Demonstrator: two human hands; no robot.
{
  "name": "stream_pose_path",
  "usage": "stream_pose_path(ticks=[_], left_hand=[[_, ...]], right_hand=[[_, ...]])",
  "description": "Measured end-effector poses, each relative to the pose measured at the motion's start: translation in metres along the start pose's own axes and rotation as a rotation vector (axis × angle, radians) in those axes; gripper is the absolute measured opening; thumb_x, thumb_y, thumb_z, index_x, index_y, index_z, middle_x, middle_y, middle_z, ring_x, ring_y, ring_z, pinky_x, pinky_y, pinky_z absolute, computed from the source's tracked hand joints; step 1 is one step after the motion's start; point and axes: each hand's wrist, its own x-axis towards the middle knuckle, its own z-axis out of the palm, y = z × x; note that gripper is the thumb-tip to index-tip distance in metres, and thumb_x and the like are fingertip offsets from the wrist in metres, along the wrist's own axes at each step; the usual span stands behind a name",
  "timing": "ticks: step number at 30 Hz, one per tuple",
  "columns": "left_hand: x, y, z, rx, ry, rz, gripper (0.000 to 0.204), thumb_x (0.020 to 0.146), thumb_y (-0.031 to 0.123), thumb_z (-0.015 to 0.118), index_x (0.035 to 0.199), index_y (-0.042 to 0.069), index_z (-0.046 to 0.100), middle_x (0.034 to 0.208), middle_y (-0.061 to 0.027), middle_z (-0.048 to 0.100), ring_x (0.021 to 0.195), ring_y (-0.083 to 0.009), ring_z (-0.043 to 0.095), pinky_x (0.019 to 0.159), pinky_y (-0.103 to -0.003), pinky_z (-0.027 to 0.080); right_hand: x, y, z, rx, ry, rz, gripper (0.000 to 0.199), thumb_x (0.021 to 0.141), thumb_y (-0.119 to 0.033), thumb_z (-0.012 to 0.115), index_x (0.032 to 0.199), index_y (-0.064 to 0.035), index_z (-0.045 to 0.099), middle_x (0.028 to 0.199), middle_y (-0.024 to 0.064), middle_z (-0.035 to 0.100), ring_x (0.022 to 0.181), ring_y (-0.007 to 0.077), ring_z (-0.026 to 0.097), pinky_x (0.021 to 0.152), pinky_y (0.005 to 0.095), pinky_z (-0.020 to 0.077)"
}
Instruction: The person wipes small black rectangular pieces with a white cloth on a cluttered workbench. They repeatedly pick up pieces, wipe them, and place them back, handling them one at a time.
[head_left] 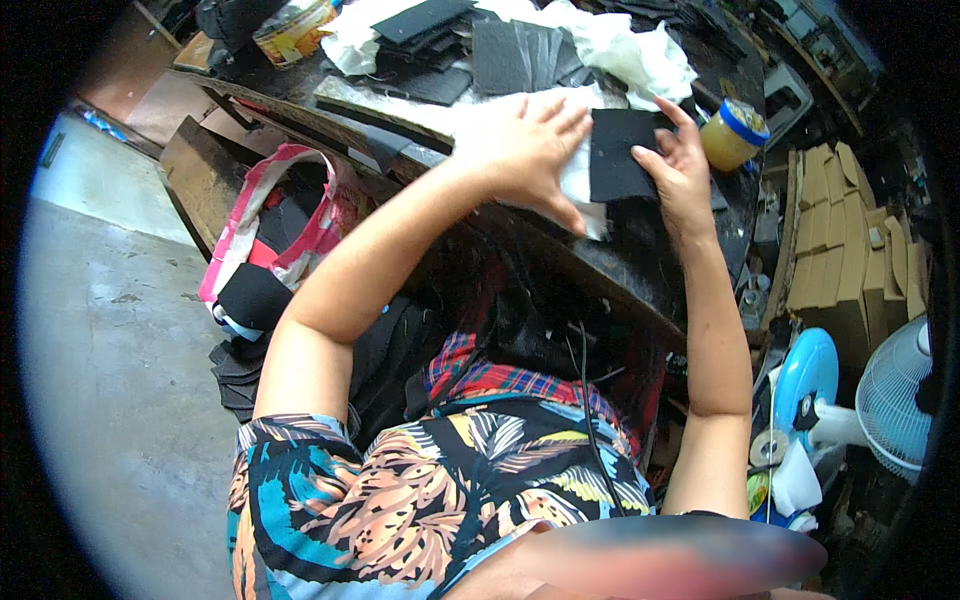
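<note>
Closest to us is our own patterned shirt (440, 490), bright with leaf shapes, filling the lower middle of the view. Off to the left, beyond bare grey floor (110, 330), a pink and white bag (290, 215) sags against the side of the dark worktable (640, 270), with black scraps heaped below it. On the table's far left corner stands a tin can (293, 30).

Moving right, our left hand (525, 150) lies flat with fingers spread wide, pressing down on a white cloth piece (578, 180) at the table's near edge. Just beside it, our right hand (678, 175) pinches the right edge of a black fabric square (620, 155), thumb on top and the other fingers partly curled round it; the square rests on the white piece between both hands. Behind them lie stacked black cut pieces (525, 55) and crumpled white cloth (630, 50).

Further right sits a yellow jar with a blue lid (733, 135), then stacked cardboard boxes (840, 250), and lower down a white fan (895, 395).
</note>
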Motion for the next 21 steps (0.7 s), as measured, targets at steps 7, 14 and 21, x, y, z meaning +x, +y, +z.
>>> stream_pose_path(ticks=[7,14,21], left_hand=[[-0.010,0.066,-0.044,-0.120,0.410,-0.079,0.095,0.073,0.062,0.074,0.137,-0.004,0.048,0.125,-0.0206,0.057,0.117,-0.0359,0.057,0.091,-0.044,0.052],[-0.020,0.000,-0.112,-0.202,0.089,-0.178,0.030,0.080,0.015,0.068,0.109,0.011,0.069,0.096,-0.0188,0.070,0.090,-0.0389,0.068,0.077,-0.045,0.054],[-0.025,-0.142,-0.204,0.326,0.826,-0.577,0.029,0.088,0.016,0.060,0.115,0.015,0.071,0.113,-0.0162,0.069,0.102,-0.0311,0.068,0.088,-0.042,0.052]], right_hand=[[-0.005,-0.023,0.005,0.286,-0.018,0.104,0.072,0.090,0.007,0.059,0.152,-0.0108,0.026,0.113,0.0101,0.061,0.087,0.0077,0.062,0.062,0.0170,0.0522],[-0.011,-0.017,0.007,-0.043,-0.126,-0.019,0.075,0.096,-0.014,0.063,0.157,-0.0121,0.019,0.115,0.0142,0.065,0.103,0.0160,0.063,0.087,0.0310,0.0542],[-0.007,-0.012,-0.003,-0.185,-0.047,-0.051,0.070,0.095,-0.005,0.060,0.155,-0.0110,0.025,0.111,0.0106,0.066,0.096,0.0124,0.061,0.082,0.0265,0.0518]])
